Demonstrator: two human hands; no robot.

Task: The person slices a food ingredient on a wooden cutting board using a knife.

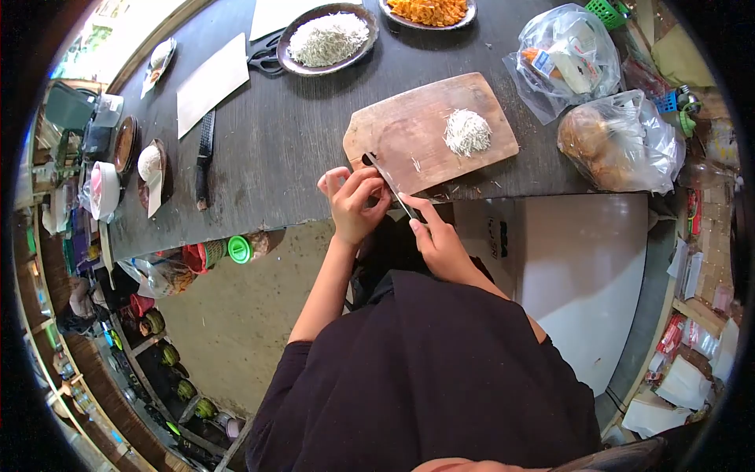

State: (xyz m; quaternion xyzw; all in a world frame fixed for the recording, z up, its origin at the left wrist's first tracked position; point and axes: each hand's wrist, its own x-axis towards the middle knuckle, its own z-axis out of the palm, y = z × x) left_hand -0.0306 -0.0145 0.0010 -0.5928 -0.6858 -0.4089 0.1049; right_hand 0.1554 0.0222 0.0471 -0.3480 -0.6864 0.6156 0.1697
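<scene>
My right hand [434, 236] is closed round the handle of a knife [387, 175], whose blade points up and left over the near left corner of a wooden cutting board [393, 130]. Beside the blade, my left hand [358, 200] has its fingers curled, thumb and fingertips close together; what they hold, if anything, is too small to make out. On the right part of the board lies a small heap of white shreds [468, 132], with a few loose bits near the blade.
Behind the board stand a plate of white shreds [329, 41] and a plate of orange shreds [429, 9]. Plastic bags [621, 141] lie at the right. A grater [204, 157] and paper [212, 85] lie at the left. The dark table's front edge [299, 222] is near my hands.
</scene>
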